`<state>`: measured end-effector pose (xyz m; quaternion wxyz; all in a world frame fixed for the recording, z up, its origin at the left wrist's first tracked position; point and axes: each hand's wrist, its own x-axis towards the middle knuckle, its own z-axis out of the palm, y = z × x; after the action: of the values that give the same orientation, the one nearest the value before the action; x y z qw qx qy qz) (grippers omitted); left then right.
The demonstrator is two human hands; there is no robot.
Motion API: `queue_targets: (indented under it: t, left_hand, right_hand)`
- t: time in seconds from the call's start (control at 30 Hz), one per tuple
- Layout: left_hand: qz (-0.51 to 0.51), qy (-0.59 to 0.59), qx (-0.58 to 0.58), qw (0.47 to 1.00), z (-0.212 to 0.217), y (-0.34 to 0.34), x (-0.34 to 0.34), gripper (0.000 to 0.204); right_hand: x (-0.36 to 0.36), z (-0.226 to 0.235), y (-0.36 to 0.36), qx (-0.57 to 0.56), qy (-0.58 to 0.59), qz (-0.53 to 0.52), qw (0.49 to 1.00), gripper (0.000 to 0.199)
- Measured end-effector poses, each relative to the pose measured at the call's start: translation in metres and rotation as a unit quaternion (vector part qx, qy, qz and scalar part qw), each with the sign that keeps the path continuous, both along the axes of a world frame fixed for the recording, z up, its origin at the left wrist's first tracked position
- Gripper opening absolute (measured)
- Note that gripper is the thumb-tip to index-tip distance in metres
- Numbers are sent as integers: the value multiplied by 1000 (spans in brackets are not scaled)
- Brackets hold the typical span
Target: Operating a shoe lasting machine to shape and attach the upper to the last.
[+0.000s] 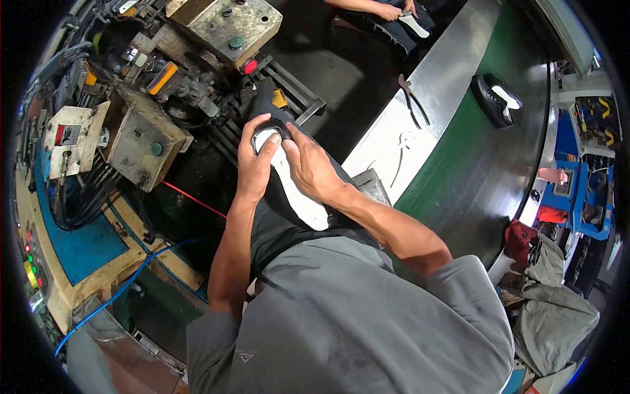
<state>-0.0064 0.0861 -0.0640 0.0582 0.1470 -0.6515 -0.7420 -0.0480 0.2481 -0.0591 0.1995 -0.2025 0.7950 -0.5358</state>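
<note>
A black shoe with a white underside (300, 198) lies bottom up along my lap, its heel end toward my body. My left hand (254, 167) wraps the far end from the left side, its thumb pressed on the white surface near the rim. From the right, my right hand (311, 165) grips the same end, with its thumb bent over the edge. Both hands are closed on the shoe, and their thumbs almost meet. The fingers underneath are partly hidden, as is most of the black upper.
Pincers (413, 102) lie on the metal ledge (453, 49) at right, near another thin tool (399, 157). A pair of black shoes (493, 100) rests on the green conveyor belt (453, 151). Machine boxes (141, 141) stand left, a blue hose (121, 289) below. Ahead, a co-worker's hand (388, 12) holds a white-soled shoe.
</note>
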Motion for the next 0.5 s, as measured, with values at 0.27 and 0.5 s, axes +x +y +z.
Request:
queue_targets:
  t: [0.27, 0.5]
  left_hand:
    - [-4, 79, 354, 932, -29, 11, 5, 73]
    - [43, 0, 93, 995, -31, 31, 6, 71]
  right_hand:
    - [-19, -44, 18, -170, -131, 20, 976, 68]
    - [-10, -27, 18, -42, -103, 3, 994, 83]
